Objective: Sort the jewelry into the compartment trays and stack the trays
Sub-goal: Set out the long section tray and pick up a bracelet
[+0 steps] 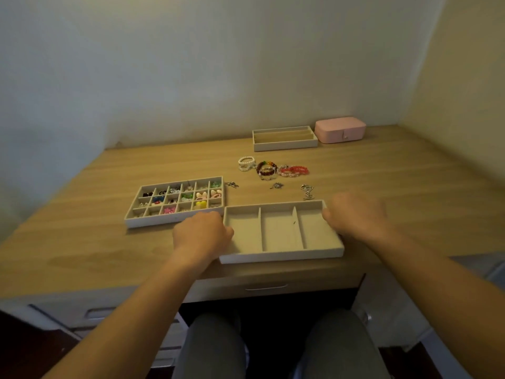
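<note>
While the left hand (pixel 203 232) curls its fingers against the left wall of the three-compartment tray (pixel 281 256), the right hand (pixel 355 214) grips the opposite, right wall, so that both hands hold this tray between them. The tray lies flat at the near edge of the table (pixel 82 242), roughly at that edge's middle, with its dividers running away from the person. Just beside its far left corner, touching or nearly so, sits the many-compartment tray (pixel 153 222), whose small cells contain coloured pieces: black, blue, green, pink, yellow and white. Towards the middle of the table lie three groups of loose bracelets in a row: a white pearl bracelet (pixel 246 163), a dark beaded bracelet (pixel 266 168) and red and pink bracelets (pixel 293 170), the last two touching. Small silver pieces (pixel 307 191) rest between these and the held tray; their kind is too small to tell. Near the far edge stands a third tray (pixel 284 146), and just beside it, towards the far right corner, a closed pink box (pixel 340 129).
</note>
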Motion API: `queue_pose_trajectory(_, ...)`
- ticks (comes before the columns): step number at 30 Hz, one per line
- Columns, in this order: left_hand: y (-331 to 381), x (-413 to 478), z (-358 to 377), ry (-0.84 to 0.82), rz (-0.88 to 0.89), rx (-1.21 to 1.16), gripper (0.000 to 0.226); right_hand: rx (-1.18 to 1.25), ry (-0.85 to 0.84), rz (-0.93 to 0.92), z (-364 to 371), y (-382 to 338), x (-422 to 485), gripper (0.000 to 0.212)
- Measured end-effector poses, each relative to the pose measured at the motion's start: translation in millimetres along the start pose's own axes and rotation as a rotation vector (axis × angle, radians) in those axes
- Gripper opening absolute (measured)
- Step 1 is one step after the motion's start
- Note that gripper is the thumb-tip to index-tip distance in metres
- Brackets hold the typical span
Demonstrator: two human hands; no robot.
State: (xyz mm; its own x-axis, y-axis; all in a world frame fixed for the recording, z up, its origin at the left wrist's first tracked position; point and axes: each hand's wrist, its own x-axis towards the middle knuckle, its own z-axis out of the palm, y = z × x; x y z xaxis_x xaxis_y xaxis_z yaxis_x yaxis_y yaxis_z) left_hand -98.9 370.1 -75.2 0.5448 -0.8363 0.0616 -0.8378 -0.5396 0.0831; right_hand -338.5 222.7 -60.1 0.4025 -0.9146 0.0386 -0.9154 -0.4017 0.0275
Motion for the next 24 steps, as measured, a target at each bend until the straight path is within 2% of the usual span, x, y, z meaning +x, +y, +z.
queue_pose_trajectory(2,8,1,-5,0.133,0.038,0.083,0.019,-0.061,0.181,-0.056,-2,-10,2,0.024)
queue_pose_trajectory(3,16,2,-7,0.154,0.075,0.072,0.021,-0.015,0.203,-0.082,-2,-15,3,0.024)
queue_pose_trajectory(4,23,3,-7,0.133,0.114,0.039,0.026,0.071,0.170,-0.102,-3,-21,4,0.029)
queue_pose_trajectory(6,38,7,-2,-0.006,0.148,-0.079,0.038,0.235,-0.010,-0.109,-2,-32,3,0.042)
queue_pose_trajectory(8,49,12,6,-0.125,0.129,-0.156,0.046,0.244,-0.113,-0.106,-1,-41,-1,0.048)
queue_pose_trajectory(10,57,15,12,-0.169,0.105,-0.155,0.043,0.188,-0.120,-0.105,-1,-45,-3,0.047)
queue_pose_trajectory(15,57,17,22,-0.112,0.104,-0.119,0.032,0.056,-0.075,-0.187,10,-52,-5,0.033)
queue_pose_trajectory(24,52,14,28,-0.046,0.141,-0.169,0.028,0.193,-0.073,-0.214,21,-60,-3,0.030)
